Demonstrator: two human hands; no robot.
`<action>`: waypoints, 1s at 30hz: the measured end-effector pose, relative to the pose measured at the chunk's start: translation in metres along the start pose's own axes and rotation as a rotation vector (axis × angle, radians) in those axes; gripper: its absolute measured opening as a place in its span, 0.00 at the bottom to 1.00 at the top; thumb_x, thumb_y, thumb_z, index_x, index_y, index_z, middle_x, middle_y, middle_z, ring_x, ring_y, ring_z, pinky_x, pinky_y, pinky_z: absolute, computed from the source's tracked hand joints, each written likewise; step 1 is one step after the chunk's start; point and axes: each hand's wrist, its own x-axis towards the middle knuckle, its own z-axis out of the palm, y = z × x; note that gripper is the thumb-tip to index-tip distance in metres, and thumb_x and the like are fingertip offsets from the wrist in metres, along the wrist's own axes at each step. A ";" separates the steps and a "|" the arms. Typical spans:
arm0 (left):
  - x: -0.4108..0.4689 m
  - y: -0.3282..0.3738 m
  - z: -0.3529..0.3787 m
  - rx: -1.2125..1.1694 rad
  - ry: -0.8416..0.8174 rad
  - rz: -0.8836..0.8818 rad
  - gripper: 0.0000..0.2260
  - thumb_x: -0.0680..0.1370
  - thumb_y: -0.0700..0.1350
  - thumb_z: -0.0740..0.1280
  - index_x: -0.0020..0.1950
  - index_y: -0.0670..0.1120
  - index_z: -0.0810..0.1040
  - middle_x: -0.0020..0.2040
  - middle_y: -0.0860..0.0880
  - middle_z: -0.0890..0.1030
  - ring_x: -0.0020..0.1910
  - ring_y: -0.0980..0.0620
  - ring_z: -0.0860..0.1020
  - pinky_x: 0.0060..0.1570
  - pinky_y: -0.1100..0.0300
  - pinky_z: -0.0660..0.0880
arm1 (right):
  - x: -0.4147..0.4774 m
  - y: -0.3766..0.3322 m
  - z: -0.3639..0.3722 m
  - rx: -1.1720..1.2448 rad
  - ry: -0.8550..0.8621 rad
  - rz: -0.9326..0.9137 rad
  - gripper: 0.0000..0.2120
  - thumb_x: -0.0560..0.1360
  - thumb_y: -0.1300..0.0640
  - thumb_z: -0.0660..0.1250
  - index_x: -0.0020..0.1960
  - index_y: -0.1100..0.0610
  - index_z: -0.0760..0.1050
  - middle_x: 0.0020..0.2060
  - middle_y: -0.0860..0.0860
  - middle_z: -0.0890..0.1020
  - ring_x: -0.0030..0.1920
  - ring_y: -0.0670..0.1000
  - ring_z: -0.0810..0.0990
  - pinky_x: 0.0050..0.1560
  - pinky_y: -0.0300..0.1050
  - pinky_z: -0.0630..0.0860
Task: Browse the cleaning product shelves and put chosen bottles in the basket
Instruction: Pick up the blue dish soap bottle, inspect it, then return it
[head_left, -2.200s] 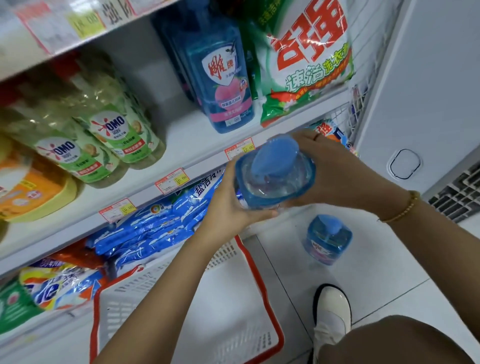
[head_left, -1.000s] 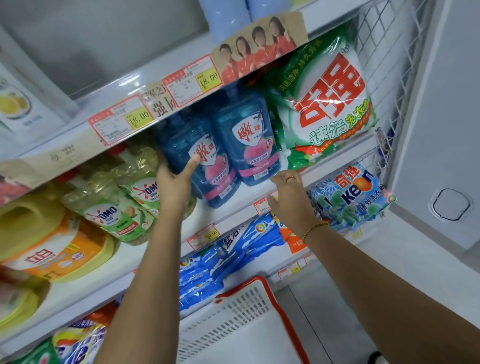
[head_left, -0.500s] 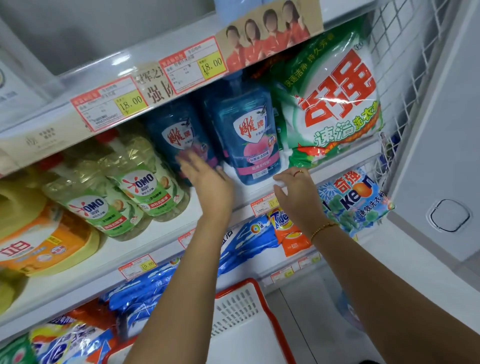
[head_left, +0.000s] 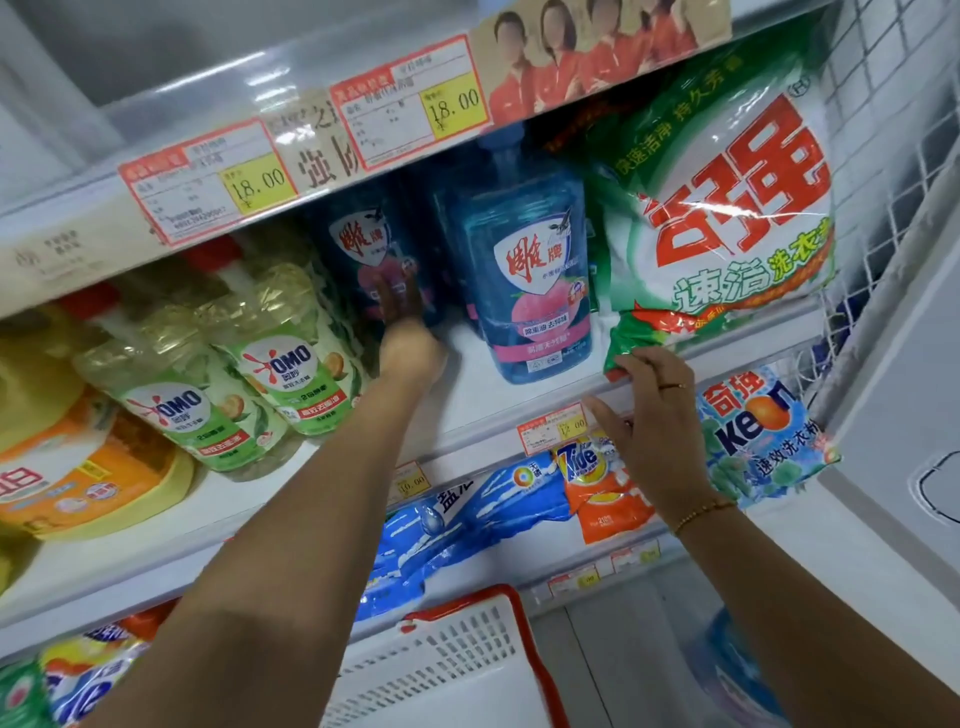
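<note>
The left hand (head_left: 408, 340) was up on the middle shelf (head_left: 483, 400), reaching deep. Its fingers (head_left: 396, 301) lay straight and flat against the lower label of the rear blue bottle (head_left: 363, 244), which stood upright well back in the shadow. It was a touch and not a clasp, though the fingertips were blurred. Just to the right, nearer the shelf's front edge, stood the front blue bottle (head_left: 524, 280), upright with its pink-and-white label facing out, and no hand was on it.

The right hand (head_left: 652, 415) hung at the lip of that same shelf, loosely spread. Its upper fingertips met the bottom corner of the big green detergent bag (head_left: 727, 208), the thumb pointed out toward a small price tag (head_left: 553, 428), and it held nothing. There was a ring on one finger and a beaded bracelet (head_left: 701, 512) at the wrist.

Left of the reaching arm, two green-labelled OMO bottles (head_left: 291, 364) leaned side by side, with an orange and yellow jug (head_left: 78, 467) beyond them. Two 18.00 price tags (head_left: 410, 104) sat on the edge of the shelf above.

One shelf lower lay blue packets (head_left: 452, 525), an orange Tide packet (head_left: 597, 483) partly behind the right hand, and a blue Keon bag (head_left: 763, 431) by the wire end panel.

Down at the bottom, between the two forearms, sat the basket (head_left: 457, 660), white mesh with a red rim. Only its corner showed, and no bottle was visible in that part.
</note>
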 end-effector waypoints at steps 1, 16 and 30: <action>0.007 0.000 0.000 0.021 -0.006 -0.015 0.17 0.81 0.40 0.60 0.68 0.36 0.70 0.66 0.36 0.73 0.63 0.39 0.73 0.58 0.54 0.70 | 0.000 0.001 0.000 -0.001 -0.004 0.000 0.20 0.72 0.51 0.71 0.56 0.65 0.74 0.58 0.61 0.72 0.61 0.56 0.67 0.62 0.41 0.68; -0.119 0.024 -0.011 -0.674 0.419 0.248 0.07 0.79 0.44 0.63 0.43 0.44 0.77 0.39 0.48 0.79 0.38 0.52 0.76 0.40 0.60 0.71 | -0.026 0.019 -0.062 0.094 -0.308 0.044 0.19 0.73 0.59 0.70 0.63 0.60 0.72 0.61 0.57 0.73 0.53 0.56 0.77 0.52 0.45 0.76; -0.292 0.081 0.175 -0.706 -1.154 0.155 0.26 0.79 0.31 0.61 0.75 0.44 0.62 0.73 0.43 0.67 0.66 0.51 0.68 0.57 0.65 0.67 | -0.208 0.092 -0.096 -0.128 -0.666 0.627 0.23 0.69 0.53 0.74 0.61 0.57 0.72 0.52 0.55 0.77 0.52 0.56 0.77 0.46 0.42 0.70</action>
